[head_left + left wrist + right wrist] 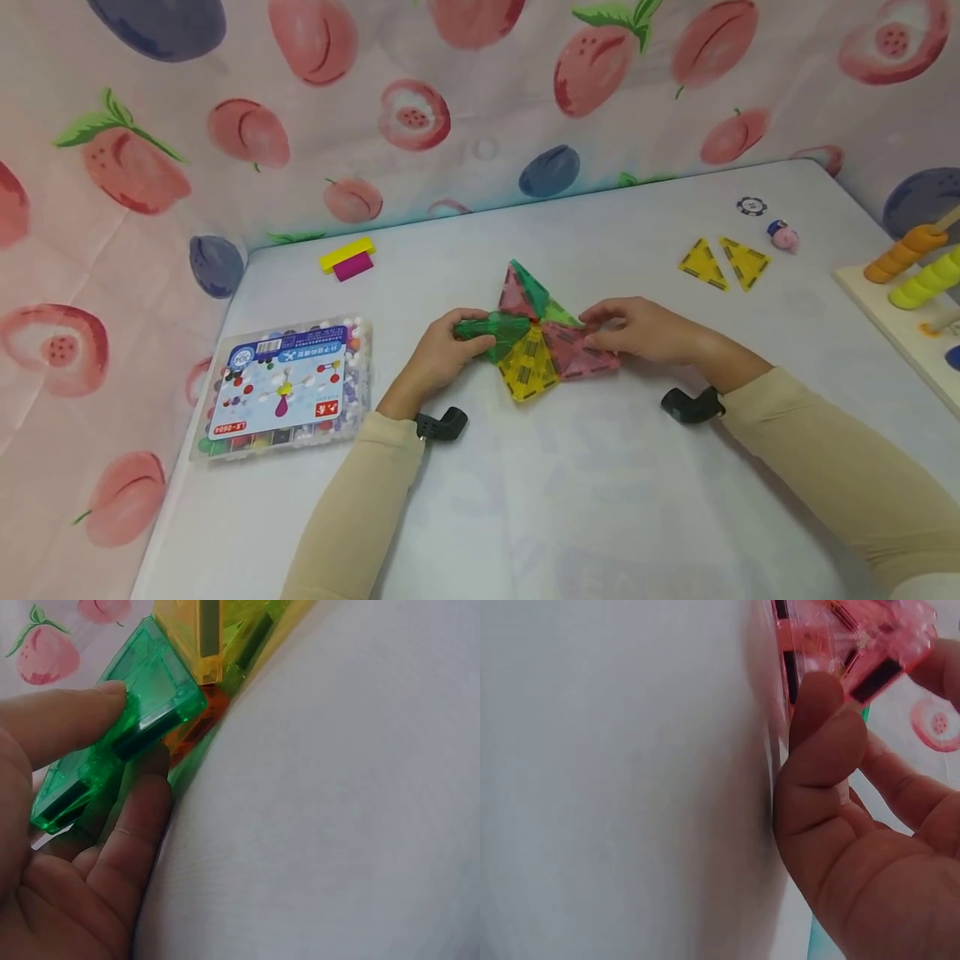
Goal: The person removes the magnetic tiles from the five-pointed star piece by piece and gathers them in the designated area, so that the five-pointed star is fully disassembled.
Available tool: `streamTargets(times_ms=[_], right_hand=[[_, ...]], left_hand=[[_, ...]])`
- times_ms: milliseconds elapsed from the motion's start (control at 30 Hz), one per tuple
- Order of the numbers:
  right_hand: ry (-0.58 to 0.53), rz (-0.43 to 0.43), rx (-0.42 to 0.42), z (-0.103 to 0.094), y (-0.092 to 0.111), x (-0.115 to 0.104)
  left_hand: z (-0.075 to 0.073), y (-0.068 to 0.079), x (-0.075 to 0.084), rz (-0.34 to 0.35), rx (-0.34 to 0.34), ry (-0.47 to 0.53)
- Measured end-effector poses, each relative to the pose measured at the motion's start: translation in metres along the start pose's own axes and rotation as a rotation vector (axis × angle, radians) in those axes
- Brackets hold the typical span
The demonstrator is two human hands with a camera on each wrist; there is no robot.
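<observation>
On the white table sits a star-like build of see-through triangular magnetic tiles, with yellow tiles [528,367] at its front. My left hand [442,350] pinches a green magnetic tile [146,705] at the left point, thumb on its face and fingers beneath. At the right point, the thumb and fingers of my right hand [648,331] hold a pink magnetic tile [877,656] by its edges. A second pink tile [513,296] and a teal tile [531,287] rise at the back, next to a light green tile [558,315].
A clear case [281,387] of small coloured pieces lies left. Behind are a yellow block [347,254] and a purple block [352,267]. Two yellow triangles [723,264], a chip [752,206] and a small pink figure [783,237] lie back right, near a bead frame [892,325].
</observation>
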State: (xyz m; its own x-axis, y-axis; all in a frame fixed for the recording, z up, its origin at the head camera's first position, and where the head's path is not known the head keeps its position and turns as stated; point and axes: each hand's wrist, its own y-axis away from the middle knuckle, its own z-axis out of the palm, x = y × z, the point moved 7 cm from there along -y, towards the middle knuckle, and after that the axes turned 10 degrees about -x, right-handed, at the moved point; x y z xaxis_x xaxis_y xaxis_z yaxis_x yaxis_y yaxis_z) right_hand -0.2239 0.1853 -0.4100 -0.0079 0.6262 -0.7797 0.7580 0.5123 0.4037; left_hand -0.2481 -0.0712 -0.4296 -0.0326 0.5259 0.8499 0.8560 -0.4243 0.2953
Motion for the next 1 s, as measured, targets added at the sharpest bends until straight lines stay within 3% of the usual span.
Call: streamTargets(times_ms=[267,600,867,1000], right_hand=[[0.103,0.03,0.005,-0.004,0.01,0.003],[0.312,0.021,0.089,-0.01,0.032,0.008],[0.377,0.115,0.154,-0.02,0.053,0.025],[0.409,0.053,0.137,-0.018,0.056,0.021]], left_hand=[[0.002,0.0,0.004,-0.002,-0.005,-0.005],[0.005,-0.001,0.004,0.01,-0.015,0.012],[0.005,0.0,0.003,-0.01,-0.018,0.027],[0.001,0.002,0.001,-0.023,-0.017,0.045]])
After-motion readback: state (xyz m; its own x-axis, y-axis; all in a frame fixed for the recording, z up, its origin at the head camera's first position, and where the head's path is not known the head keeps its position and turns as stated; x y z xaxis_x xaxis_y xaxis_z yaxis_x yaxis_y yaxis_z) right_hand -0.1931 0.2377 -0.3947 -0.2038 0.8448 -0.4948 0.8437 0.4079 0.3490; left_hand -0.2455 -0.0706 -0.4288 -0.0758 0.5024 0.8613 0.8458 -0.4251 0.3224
